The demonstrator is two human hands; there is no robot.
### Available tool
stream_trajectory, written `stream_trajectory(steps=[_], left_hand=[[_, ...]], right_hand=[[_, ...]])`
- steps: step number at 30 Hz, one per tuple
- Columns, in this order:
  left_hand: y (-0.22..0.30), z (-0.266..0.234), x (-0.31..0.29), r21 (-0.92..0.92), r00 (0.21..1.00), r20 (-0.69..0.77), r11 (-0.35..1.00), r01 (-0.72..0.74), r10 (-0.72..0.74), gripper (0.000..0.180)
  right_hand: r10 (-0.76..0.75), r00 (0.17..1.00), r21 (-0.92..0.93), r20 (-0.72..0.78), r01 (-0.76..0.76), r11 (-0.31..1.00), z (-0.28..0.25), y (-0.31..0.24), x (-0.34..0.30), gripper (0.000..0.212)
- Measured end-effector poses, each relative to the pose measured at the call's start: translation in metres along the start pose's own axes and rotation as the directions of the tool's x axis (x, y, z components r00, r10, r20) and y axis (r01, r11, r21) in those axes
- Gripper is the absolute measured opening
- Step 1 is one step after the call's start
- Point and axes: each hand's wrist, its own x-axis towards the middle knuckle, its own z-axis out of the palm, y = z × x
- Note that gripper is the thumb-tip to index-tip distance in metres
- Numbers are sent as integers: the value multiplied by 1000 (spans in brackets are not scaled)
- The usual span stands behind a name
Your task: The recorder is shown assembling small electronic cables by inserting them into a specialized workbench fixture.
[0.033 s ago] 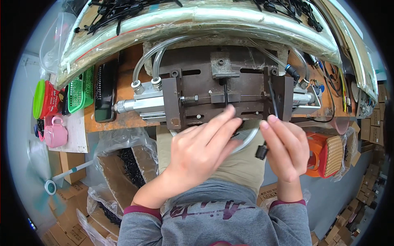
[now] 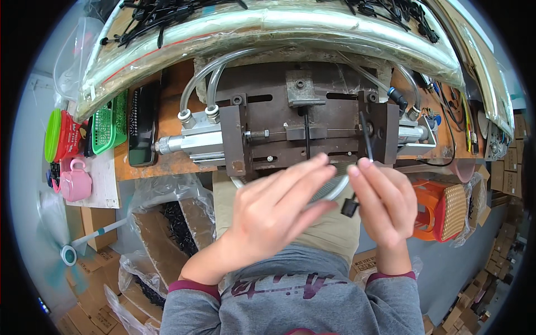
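My right hand (image 2: pixel 388 204) pinches a thin black rod (image 2: pixel 367 137) between thumb and fingertips. The rod tilts up over the right side of a brown metal fixture (image 2: pixel 257 81), and a small black block (image 2: pixel 349 207) shows at its lower end. With fingers stretched out and nothing visible in them, my left hand (image 2: pixel 273 206) hovers at the fixture's front edge. Its fingertips are just below a second black rod (image 2: pixel 307 142), which stands between two small jaws (image 2: pixel 296 133) at the fixture's middle. Whether they touch it I cannot tell.
Air cylinders (image 2: pixel 201 144) with clear hoses (image 2: pixel 190 86) flank the fixture. Above it, a plastic-wrapped shelf (image 2: pixel 279 25) bears many black parts. A phone-like black tray (image 2: pixel 143 125), green basket (image 2: pixel 111 123) and pink cup (image 2: pixel 76 181) are left; an orange stool (image 2: pixel 432 209) stands right.
My left hand has drawn slightly right and toward me, away from the jaws. My right hand has shifted a little left with the rod, whose block end moved left too.
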Motion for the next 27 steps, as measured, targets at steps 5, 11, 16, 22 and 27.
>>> stream_trajectory(steps=[5,11,16,22,27], left_hand=[[14,-12,-6,-288,999,33,957,38,-30,38],[14,-13,-10,-247,998,9,967,60,-60,36],[0,-10,-8,191,999,17,981,-39,36,31],[-2,-2,-1,446,982,189,888,-111,28,24],[3,-9,15,523,960,279,839,-150,-2,21]], right_hand=[[-39,999,31,-27,40,999,9,-7,5,41],[-35,999,91,-37,38,995,14,-6,11,36],[186,980,178,-77,-170,969,17,3,2,46],[281,958,237,-51,-262,936,9,-3,2,45],[341,938,289,-66,-309,906,6,-3,-2,42]])
